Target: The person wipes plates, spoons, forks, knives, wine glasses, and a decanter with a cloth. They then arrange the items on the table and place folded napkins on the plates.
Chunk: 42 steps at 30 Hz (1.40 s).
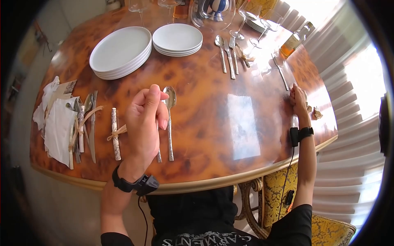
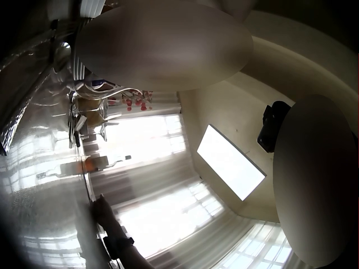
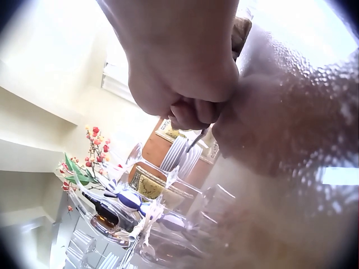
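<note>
My left hand (image 1: 143, 119) is held up over the near left of the table, thumb up and fingers loosely curled around nothing. Behind it lies a silver spoon (image 1: 170, 98), with another cutlery handle (image 1: 159, 156) partly hidden. My right hand (image 1: 299, 98) rests low at the table's right side, fingers curled down. A long fork-like utensil (image 1: 281, 71) lies beside its fingertips. In the right wrist view, a thin metal piece (image 3: 197, 140) shows just past the curled fingers (image 3: 188, 114); I cannot tell whether they grip it. A twine-tied bundle (image 1: 316, 113) lies by the wrist.
Stacks of large plates (image 1: 121, 51) and smaller plates (image 1: 177, 37) stand at the back left. Tied cutlery and white napkins (image 1: 61, 131) lie at far left, near a patterned roll (image 1: 115, 135). Cutlery (image 1: 227, 57), wine glasses (image 1: 237, 35) and a bottle (image 1: 296, 39) stand farther back.
</note>
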Each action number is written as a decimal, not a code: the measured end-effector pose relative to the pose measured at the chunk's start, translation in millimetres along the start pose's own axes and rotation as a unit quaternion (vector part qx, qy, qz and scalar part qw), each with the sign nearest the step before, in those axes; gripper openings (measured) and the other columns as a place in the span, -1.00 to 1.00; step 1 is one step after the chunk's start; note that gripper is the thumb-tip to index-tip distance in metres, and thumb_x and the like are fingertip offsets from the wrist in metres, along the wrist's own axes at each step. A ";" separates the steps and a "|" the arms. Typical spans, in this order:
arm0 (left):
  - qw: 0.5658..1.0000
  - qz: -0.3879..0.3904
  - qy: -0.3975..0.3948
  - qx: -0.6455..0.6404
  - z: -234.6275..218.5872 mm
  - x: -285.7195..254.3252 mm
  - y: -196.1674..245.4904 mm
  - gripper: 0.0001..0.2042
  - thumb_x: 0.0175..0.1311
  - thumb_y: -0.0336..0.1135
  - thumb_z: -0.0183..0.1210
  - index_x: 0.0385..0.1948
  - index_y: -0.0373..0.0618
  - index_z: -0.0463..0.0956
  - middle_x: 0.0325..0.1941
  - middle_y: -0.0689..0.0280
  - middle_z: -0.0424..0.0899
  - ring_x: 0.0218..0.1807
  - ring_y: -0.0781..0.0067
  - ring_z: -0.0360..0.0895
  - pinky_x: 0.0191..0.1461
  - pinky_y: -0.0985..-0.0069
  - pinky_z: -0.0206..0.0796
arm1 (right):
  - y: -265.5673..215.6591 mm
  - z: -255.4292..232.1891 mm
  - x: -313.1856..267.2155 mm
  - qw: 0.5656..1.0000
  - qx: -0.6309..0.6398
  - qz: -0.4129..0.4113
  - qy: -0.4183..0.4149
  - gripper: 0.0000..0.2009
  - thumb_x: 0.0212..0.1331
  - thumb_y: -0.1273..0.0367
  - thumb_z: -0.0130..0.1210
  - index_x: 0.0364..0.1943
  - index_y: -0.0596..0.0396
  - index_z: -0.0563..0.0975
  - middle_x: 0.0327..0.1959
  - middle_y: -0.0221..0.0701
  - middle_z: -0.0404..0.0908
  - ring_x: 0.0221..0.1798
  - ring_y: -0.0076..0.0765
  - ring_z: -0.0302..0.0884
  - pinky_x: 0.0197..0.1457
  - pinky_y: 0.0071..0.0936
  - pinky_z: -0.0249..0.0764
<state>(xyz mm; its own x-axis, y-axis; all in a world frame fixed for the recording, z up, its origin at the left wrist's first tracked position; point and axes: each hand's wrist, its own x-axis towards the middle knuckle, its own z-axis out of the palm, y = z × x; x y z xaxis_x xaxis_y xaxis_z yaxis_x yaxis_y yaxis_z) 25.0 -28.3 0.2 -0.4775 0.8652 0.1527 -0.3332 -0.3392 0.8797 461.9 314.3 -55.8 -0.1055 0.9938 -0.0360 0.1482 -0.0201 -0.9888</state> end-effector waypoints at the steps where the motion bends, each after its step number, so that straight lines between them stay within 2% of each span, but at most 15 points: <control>1: 1.000 -0.001 0.002 -0.001 -0.8 -0.2 -0.9 -0.84 0.46 -0.28 0.03 -0.29 -0.16 0.46 -0.73 0.50 0.27 -0.68 0.71 0.16 -0.57 0.65 -0.01 | -1.4 0.0 -1.0 1.000 -0.004 -0.002 -0.007 -0.70 0.38 0.17 0.00 -0.48 -0.01 0.40 -0.70 -0.64 0.20 -0.76 -0.70 0.05 -0.72 -0.65 -0.11; 8: 0.998 -0.016 0.056 -0.016 10.3 -0.2 -2.0 -0.87 0.38 -0.33 0.15 -0.31 -0.18 0.47 -0.67 0.50 0.40 -0.66 0.76 0.25 -0.58 0.72 0.08 | -10.8 -3.3 1.3 0.996 0.002 0.050 -0.067 -0.72 0.36 0.21 0.00 -0.51 -0.05 0.38 -0.70 -0.66 0.19 -0.77 -0.71 0.05 -0.72 -0.65 -0.11; 10: 0.999 -0.005 0.050 -0.015 6.6 -0.7 -3.3 -0.86 0.34 -0.33 0.20 -0.30 -0.19 0.47 -0.63 0.49 0.44 -0.66 0.76 0.27 -0.60 0.73 0.07 | -11.7 9.6 -4.8 0.998 -0.048 0.042 0.003 -0.71 0.34 0.22 0.03 -0.56 -0.07 0.36 -0.71 -0.68 0.18 -0.77 -0.73 0.05 -0.73 -0.64 -0.09; 12: 0.999 0.000 0.042 -0.011 5.9 0.2 -2.7 -0.81 0.34 -0.27 0.21 -0.33 -0.20 0.48 -0.66 0.48 0.45 -0.68 0.75 0.28 -0.62 0.72 0.06 | -6.4 13.5 -9.2 0.994 -0.102 -0.023 -0.014 -0.72 0.32 0.23 0.07 -0.56 -0.08 0.40 -0.72 -0.69 0.18 -0.77 -0.75 0.04 -0.73 -0.64 -0.09; 14: 1.000 -0.001 0.005 0.011 -1.4 1.5 -3.2 -0.75 0.37 -0.20 0.17 -0.39 -0.21 0.50 -0.71 0.46 0.42 -0.71 0.74 0.28 -0.62 0.70 0.04 | 0.5 0.8 4.2 0.991 -0.123 -0.026 -0.048 -0.74 0.31 0.22 0.10 -0.54 -0.08 0.44 -0.72 -0.71 0.17 -0.76 -0.76 0.04 -0.74 -0.64 -0.09; 18: 1.000 0.008 0.012 0.018 -2.9 2.5 -0.4 -0.66 0.44 -0.10 0.06 -0.41 -0.23 0.50 -0.75 0.44 0.39 -0.72 0.73 0.25 -0.61 0.68 0.03 | 7.5 -13.9 17.3 0.993 -0.119 0.010 -0.003 -0.68 0.33 0.13 0.07 -0.54 -0.10 0.38 -0.72 -0.70 0.15 -0.78 -0.75 0.00 -0.73 -0.64 -0.13; 24: 0.997 0.049 0.056 0.003 3.1 5.4 -1.1 -0.87 0.34 -0.36 0.20 -0.34 -0.20 0.48 -0.57 0.47 0.50 -0.61 0.78 0.30 -0.55 0.73 0.14 | 0.6 -3.6 8.9 0.997 -0.071 0.018 0.004 -0.63 0.37 0.06 -0.02 -0.55 -0.10 0.33 -0.73 -0.66 0.15 -0.80 -0.70 -0.02 -0.73 -0.63 -0.13; 28: 0.995 0.061 0.043 0.061 -4.5 4.8 4.3 -0.77 0.42 -0.27 0.11 -0.44 -0.20 0.49 -0.68 0.52 0.36 -0.64 0.78 0.20 -0.56 0.72 0.05 | -0.1 -1.8 5.9 0.999 -0.033 0.013 -0.037 -0.75 0.38 0.21 0.01 -0.47 -0.07 0.40 -0.69 -0.70 0.20 -0.76 -0.75 0.03 -0.73 -0.67 -0.10; 30: 0.998 0.056 -0.035 0.007 -13.0 5.5 9.9 -0.75 0.47 -0.22 0.03 -0.39 -0.17 0.49 -0.73 0.51 0.27 -0.64 0.72 0.16 -0.51 0.69 0.03 | 5.9 -6.3 6.3 0.997 -0.051 -0.020 -0.057 -0.80 0.36 0.25 0.05 -0.41 -0.04 0.44 -0.66 -0.71 0.21 -0.73 -0.77 0.10 -0.72 -0.70 -0.06; 32: 0.997 0.080 -0.008 0.017 -8.3 4.7 24.3 -0.76 0.47 -0.25 0.02 -0.41 -0.16 0.47 -0.74 0.51 0.24 -0.66 0.70 0.14 -0.51 0.69 0.04 | -2.1 1.8 -7.3 0.995 -0.058 -0.062 -0.059 -0.78 0.37 0.22 0.04 -0.41 -0.04 0.45 -0.67 -0.70 0.22 -0.74 -0.75 0.10 -0.73 -0.69 -0.07; 34: 0.995 0.069 0.056 0.041 -5.8 -2.9 47.5 -0.75 0.48 -0.25 0.01 -0.44 -0.15 0.46 -0.76 0.50 0.22 -0.67 0.69 0.14 -0.52 0.69 0.05 | 14.5 -13.9 11.7 0.998 0.018 -0.011 -0.054 -0.70 0.38 0.15 0.03 -0.49 -0.07 0.41 -0.69 -0.68 0.21 -0.76 -0.73 0.09 -0.73 -0.68 -0.08; 36: 0.988 0.088 0.107 0.072 -22.3 -13.8 68.8 -0.77 0.48 -0.27 0.00 -0.38 -0.18 0.48 -0.77 0.50 0.22 -0.70 0.69 0.15 -0.56 0.68 0.05 | -1.0 -3.7 0.5 0.996 -0.083 -0.015 -0.031 -0.62 0.37 0.06 0.00 -0.57 -0.11 0.33 -0.72 -0.67 0.18 -0.77 -0.74 0.06 -0.74 -0.68 -0.09; 38: 0.973 0.107 0.027 0.203 -61.8 -27.3 102.7 -0.69 0.50 -0.22 -0.03 -0.42 -0.22 0.51 -0.76 0.46 0.31 -0.71 0.69 0.21 -0.60 0.67 0.04 | 9.6 -6.0 9.5 0.998 -0.058 -0.038 -0.013 -0.57 0.37 0.02 -0.03 -0.61 -0.13 0.27 -0.74 -0.67 0.16 -0.78 -0.74 0.02 -0.74 -0.66 -0.10; 40: 0.948 0.100 0.012 0.301 -104.5 -39.2 134.8 -0.55 0.52 -0.11 -0.08 -0.51 -0.28 0.54 -0.77 0.44 0.39 -0.68 0.74 0.30 -0.60 0.70 0.10 | 18.3 -14.9 17.8 0.997 -0.057 -0.044 -0.041 -0.58 0.37 0.02 -0.04 -0.61 -0.13 0.28 -0.74 -0.67 0.16 -0.78 -0.74 -0.01 -0.73 -0.64 -0.11; 42: 0.864 0.025 0.032 0.502 -135.0 -36.3 156.4 -0.51 0.50 -0.06 -0.09 -0.52 -0.29 0.57 -0.80 0.33 0.42 -0.69 0.55 0.39 -0.56 0.58 0.19 | 12.0 -11.0 9.1 0.996 -0.071 -0.038 -0.027 -0.60 0.35 0.05 -0.01 -0.61 -0.13 0.30 -0.74 -0.68 0.16 -0.77 -0.74 -0.01 -0.72 -0.65 -0.12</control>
<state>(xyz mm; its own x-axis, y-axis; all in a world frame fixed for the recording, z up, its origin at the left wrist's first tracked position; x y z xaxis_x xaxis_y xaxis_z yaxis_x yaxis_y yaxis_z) -119.5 -162.6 71.5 -0.5257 0.8255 0.2056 0.5466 0.1426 0.8252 473.5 324.3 -66.4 -0.1741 0.9844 0.0256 0.2742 0.0734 -0.9589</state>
